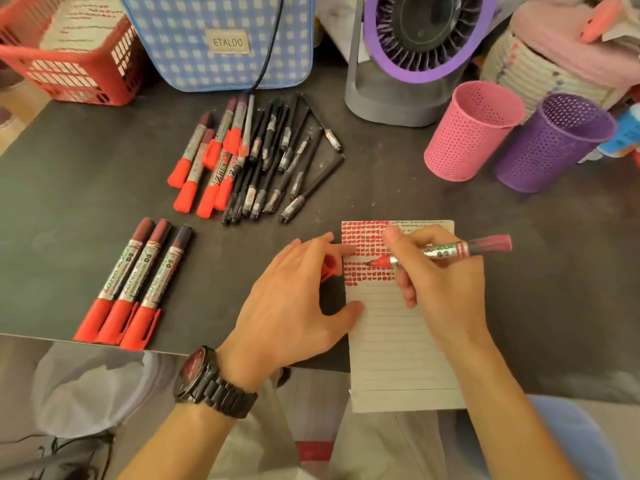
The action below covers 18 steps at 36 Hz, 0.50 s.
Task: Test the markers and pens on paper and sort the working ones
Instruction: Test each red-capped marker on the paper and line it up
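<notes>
Grips uncapped marker [446, 251] in right hand [440, 289], tip on paper [398, 341]; pins it with flat left hand [287, 306] — may skid over table [104, 168] edge if pressure eases, smearing ink.

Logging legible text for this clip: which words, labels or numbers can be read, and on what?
"ETALOO": patch on the blue checked bag.
"ZHEN": barrel of a red-capped marker in the pile.
Too blurred: sheet in the red basket, notepad's top edge, marker in the right hand.
</notes>
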Available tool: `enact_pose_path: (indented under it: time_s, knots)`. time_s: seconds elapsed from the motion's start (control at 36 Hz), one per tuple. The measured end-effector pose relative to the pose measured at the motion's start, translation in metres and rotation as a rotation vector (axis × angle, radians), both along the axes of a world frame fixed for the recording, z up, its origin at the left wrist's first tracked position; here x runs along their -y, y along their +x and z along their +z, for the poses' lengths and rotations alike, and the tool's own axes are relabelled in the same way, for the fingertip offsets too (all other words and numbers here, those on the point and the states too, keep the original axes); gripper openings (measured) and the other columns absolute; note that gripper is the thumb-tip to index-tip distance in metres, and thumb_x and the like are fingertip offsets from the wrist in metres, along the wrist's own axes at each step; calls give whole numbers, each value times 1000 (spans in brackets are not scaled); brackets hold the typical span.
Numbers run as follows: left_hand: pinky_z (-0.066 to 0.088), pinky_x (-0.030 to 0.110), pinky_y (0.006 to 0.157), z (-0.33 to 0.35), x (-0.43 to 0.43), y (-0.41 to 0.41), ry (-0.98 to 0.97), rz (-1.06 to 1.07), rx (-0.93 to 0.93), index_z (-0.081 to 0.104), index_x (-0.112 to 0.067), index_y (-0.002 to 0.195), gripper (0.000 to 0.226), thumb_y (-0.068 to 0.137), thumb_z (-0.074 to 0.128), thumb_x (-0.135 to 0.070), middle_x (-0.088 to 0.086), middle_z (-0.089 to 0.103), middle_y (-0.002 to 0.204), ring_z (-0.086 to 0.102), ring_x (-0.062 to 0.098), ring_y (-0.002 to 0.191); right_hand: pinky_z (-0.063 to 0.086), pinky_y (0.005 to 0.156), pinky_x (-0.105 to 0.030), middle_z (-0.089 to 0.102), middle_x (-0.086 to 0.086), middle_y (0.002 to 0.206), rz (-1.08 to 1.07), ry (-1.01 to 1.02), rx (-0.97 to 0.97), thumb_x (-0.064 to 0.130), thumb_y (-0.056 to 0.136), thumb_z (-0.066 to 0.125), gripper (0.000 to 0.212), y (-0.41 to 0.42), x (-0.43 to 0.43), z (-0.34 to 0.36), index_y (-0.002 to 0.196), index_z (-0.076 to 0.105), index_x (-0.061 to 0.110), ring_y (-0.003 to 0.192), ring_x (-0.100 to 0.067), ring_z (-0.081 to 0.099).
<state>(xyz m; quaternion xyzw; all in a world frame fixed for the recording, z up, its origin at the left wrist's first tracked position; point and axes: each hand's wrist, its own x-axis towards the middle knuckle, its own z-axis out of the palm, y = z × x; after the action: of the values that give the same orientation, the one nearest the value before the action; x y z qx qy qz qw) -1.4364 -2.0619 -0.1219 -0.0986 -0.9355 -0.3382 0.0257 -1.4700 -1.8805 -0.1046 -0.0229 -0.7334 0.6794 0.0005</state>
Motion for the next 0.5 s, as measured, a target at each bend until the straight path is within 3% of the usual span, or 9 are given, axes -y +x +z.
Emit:
enact_pose_path:
  time_s: [0.19,0.5]
  knots:
    - [43,44,110,-2,0,-1,38,15,-4,32,-41,96,47,77,74,-51,-23,56,137,35,-2,140,50,53,-20,60,3,52,-65,246,-111,12,89,74,31,4,3,-15,64,57,14,49,-10,59]
    - [43,42,111,-3,0,-1,66,25,-12,41,-31,97,41,77,72,-49,-21,57,137,34,-3,140,51,56,-13,62,9,53,-53,327,-199,11,88,75,33,3,7,-16,63,58,24,52,-7,64]
